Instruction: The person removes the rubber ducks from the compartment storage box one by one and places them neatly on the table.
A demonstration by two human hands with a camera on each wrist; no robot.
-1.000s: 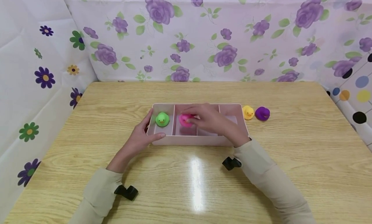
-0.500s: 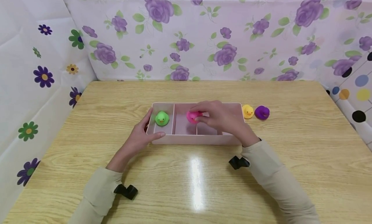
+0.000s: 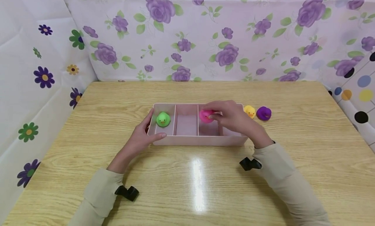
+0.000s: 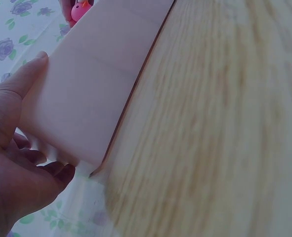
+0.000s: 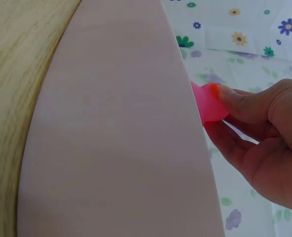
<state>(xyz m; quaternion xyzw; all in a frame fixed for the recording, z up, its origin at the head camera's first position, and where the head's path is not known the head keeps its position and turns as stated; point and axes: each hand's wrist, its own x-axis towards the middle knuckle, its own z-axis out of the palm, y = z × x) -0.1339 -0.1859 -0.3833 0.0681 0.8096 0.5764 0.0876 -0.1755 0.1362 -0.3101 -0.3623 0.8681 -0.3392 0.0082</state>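
In the head view a pale pink box [image 3: 186, 141] with several compartments stands on the table. My left hand [image 3: 140, 136] grips its left end, the thumb over the front edge and the fingers around the end wall. Beside that thumb, a green rubber duck [image 3: 163, 120] sits in the leftmost compartment. My right hand [image 3: 234, 118] pinches a pink rubber duck [image 3: 206, 116] over the third compartment from the left. In the right wrist view the pink duck [image 5: 212, 103] shows above the box's rim, between thumb and fingers; its lower part is hidden by the wall.
Just past the box's right end a yellow duck [image 3: 250, 111] and a purple duck [image 3: 264, 113] stand side by side on the wooden table [image 3: 164, 180]. Flowered cloth [image 3: 205, 37] hangs along the table's back edge.
My right hand has lifted the pink duck from the second compartment and carried it rightward over the divider to the third. My left hand keeps its place on the box.
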